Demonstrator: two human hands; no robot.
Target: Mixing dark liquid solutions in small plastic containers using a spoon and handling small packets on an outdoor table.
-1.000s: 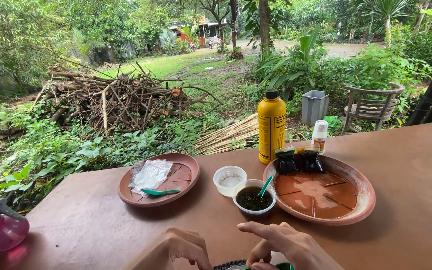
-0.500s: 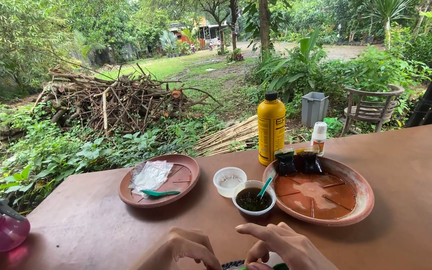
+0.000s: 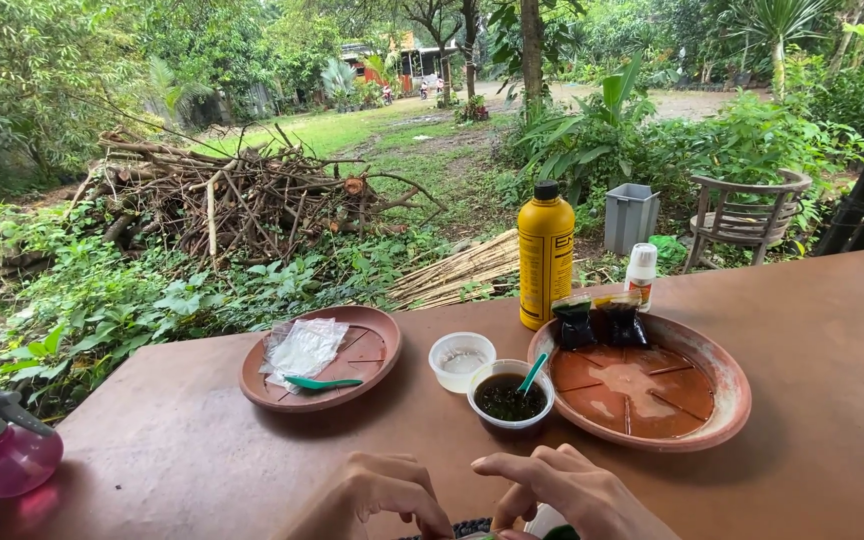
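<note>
At the near edge of the brown table (image 3: 202, 450) both hands are bent over something small and dark that the bottom of the view cuts off. The left hand (image 3: 377, 495) has its fingers curled down with the tips drawn close together, resting on or just above a dark, beaded-looking rim (image 3: 472, 527); whether it actually grips that rim I cannot tell. The right hand (image 3: 572, 495) curls inward too, its fingertips pinched towards the left hand, and a bit of green (image 3: 560, 533) and a bit of white show under it, too little to name. So the thing being handled sits right at the table's front edge, between and beneath the two hands, mostly out of sight.

Just beyond the hands stands a small white cup of dark liquid (image 3: 510, 398) with a teal spoon (image 3: 532, 372) leaning in it, touching a second small white cup (image 3: 462, 358) that holds something pale. To the right lies a large terracotta saucer (image 3: 732, 400) with two small dark packets (image 3: 600, 322) at its far rim. Behind it stand a tall yellow bottle (image 3: 546, 255) with a black cap and a small white bottle (image 3: 640, 276). To the left, a smaller terracotta saucer (image 3: 372, 360) carries a clear plastic bag (image 3: 302, 345) and a green spoon (image 3: 322, 382). A pink spray bottle (image 3: 7, 455) sits at the table's far left.
</note>
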